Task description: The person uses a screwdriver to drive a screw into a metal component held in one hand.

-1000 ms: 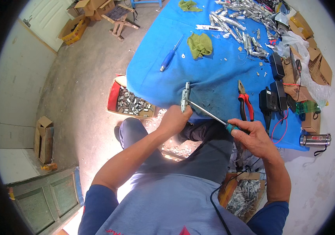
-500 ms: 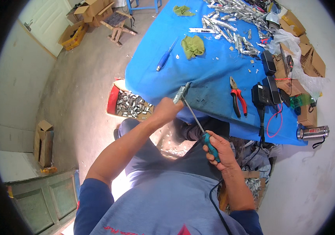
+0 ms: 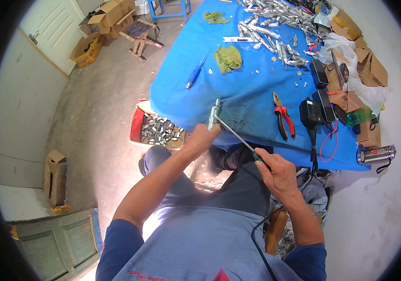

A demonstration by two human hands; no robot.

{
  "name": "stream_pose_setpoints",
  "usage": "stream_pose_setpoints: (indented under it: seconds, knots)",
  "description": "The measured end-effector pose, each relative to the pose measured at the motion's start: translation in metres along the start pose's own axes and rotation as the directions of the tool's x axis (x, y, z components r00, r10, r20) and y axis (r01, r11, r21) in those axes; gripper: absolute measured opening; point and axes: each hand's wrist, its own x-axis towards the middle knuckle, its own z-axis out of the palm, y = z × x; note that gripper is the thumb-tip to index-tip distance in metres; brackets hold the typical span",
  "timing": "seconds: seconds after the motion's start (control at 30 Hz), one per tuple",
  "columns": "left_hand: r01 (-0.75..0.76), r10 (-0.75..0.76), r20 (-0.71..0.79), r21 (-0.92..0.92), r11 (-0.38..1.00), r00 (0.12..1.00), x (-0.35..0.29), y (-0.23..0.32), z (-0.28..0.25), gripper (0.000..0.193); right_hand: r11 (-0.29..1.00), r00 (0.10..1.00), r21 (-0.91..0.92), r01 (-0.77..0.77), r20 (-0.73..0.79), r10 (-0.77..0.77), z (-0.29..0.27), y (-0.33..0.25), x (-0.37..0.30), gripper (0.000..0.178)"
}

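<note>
My left hand (image 3: 204, 136) grips a small, long silvery metal part (image 3: 214, 114) at the near edge of the blue-covered table (image 3: 252, 103). Wrapped round the green handle of a screwdriver (image 3: 238, 136) is my right hand (image 3: 277, 171). The screwdriver's long shaft slants up to the left, and its tip meets the side of the metal part near my left fingers. Most of the handle is hidden by my right hand. What kind of part it is I cannot tell.
Pliers with red and black handles (image 3: 283, 117), a blue screwdriver (image 3: 195, 73) and a green cloth (image 3: 228, 59) lie on the table. Similar metal parts (image 3: 275, 28) are heaped at the back. Black power adapters (image 3: 310, 112) sit right; a box of small pieces (image 3: 156, 129) stands left below.
My right hand has turned and moved right and slightly up, so the screwdriver lies flatter. The metal part in my left hand now stands more upright.
</note>
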Motion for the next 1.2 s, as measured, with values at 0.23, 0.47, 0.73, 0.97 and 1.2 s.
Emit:
stream_pose_setpoints:
  seconds: [0.23,0.47,0.73,0.97,1.2]
  knots:
    - [-0.062,0.077,-0.088,0.16,0.985,0.993,-0.005,0.013,0.001,0.062,0.976,0.986,-0.205,0.073,0.162,-0.04,-0.03,-0.015,0.026,0.028]
    - [-0.03,0.037,-0.054,0.116,0.993,0.998,-0.007,0.02,0.0,0.062,0.949,0.914,0.175,-0.264,0.359,0.188,-0.037,-0.006,0.044,0.029]
    - [-0.001,0.008,-0.064,0.1,0.995,0.998,-0.008,0.022,0.0,0.058,0.614,0.733,0.446,-0.651,0.581,0.355,-0.033,0.009,0.051,0.036]
    - [0.011,-0.009,-0.014,0.137,0.99,1.0,-0.008,0.033,-0.006,0.057,0.962,0.994,0.266,-0.056,0.106,0.028,0.002,0.038,0.021,0.035]
    - [-0.05,0.061,-0.045,0.211,0.976,0.997,-0.009,0.025,-0.007,0.061,0.93,0.95,-0.246,0.274,0.22,-0.221,-0.048,-0.005,0.063,0.025]
